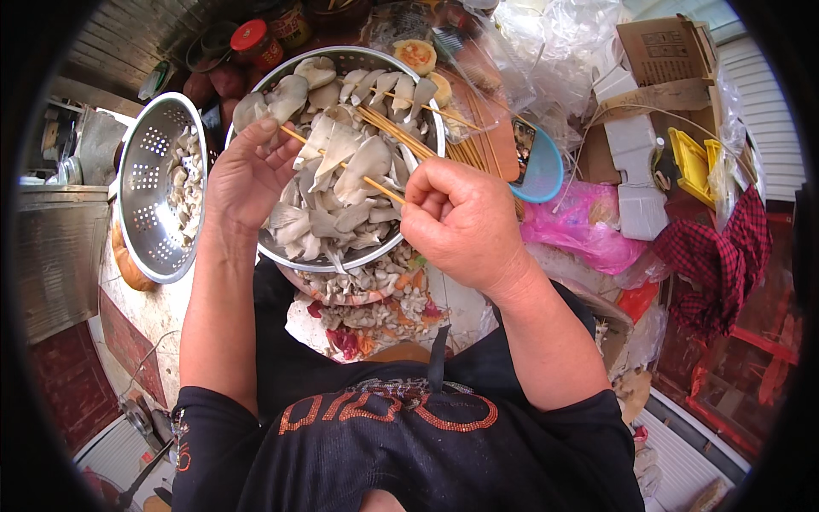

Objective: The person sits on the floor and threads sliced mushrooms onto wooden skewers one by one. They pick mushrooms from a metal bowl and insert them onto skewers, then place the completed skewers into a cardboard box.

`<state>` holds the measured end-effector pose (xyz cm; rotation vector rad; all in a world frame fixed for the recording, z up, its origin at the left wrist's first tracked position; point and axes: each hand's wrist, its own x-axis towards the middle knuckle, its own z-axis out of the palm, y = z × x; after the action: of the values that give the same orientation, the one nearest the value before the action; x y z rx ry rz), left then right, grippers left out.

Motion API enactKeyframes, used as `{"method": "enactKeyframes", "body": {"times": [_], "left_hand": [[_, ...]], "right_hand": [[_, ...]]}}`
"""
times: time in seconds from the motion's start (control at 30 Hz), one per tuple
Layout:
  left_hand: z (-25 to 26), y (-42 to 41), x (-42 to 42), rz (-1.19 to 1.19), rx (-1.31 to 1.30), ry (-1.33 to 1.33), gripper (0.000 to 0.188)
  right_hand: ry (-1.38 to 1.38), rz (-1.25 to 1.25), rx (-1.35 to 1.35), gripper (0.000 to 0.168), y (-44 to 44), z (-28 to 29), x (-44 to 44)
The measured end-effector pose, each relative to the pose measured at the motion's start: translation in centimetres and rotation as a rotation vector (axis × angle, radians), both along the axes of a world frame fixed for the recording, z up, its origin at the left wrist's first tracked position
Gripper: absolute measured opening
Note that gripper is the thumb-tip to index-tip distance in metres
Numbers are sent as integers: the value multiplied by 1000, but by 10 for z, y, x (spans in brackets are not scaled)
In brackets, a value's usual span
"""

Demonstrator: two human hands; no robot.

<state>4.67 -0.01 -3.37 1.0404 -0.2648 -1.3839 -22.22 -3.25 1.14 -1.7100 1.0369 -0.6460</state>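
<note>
My right hand (464,224) is closed on a bamboo skewer (384,190), which slants up and left over a large metal colander (358,264). Several grey oyster mushroom pieces (365,168) are threaded on it. My left hand (253,169) is at the skewer's other end, with thumb and fingers on a grey oyster mushroom (286,97); whether the tip pierces it is hidden. Loose oyster mushrooms (320,224) fill the colander. A second loaded skewer (409,100) and a bundle of bare skewers (397,133) lie across its upper right side.
A second perforated colander (144,185) with small mushroom pieces stands tilted at left. Mushroom scraps (371,320) lie below the large colander. At right are a blue plastic basin (544,166) with a phone (522,150), a pink plastic bag (588,237) and a cardboard box (665,57). A red-lidded jar (256,45) stands behind.
</note>
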Motion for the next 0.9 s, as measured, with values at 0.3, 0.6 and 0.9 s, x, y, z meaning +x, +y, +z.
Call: {"method": "enactKeyframes", "body": {"times": [0.3, 0.6, 0.9], "left_hand": [[-1, 2, -28, -8, 88, -11, 29], [25, -7, -19, 54, 64, -336, 28], [7, -2, -12, -421, 269, -1275, 29]], "right_hand": [[9, -1, -15, 9, -1, -3, -2], [-88, -128, -6, 5, -10, 2, -7], [-102, -110, 13, 4, -7, 6, 0]]}}
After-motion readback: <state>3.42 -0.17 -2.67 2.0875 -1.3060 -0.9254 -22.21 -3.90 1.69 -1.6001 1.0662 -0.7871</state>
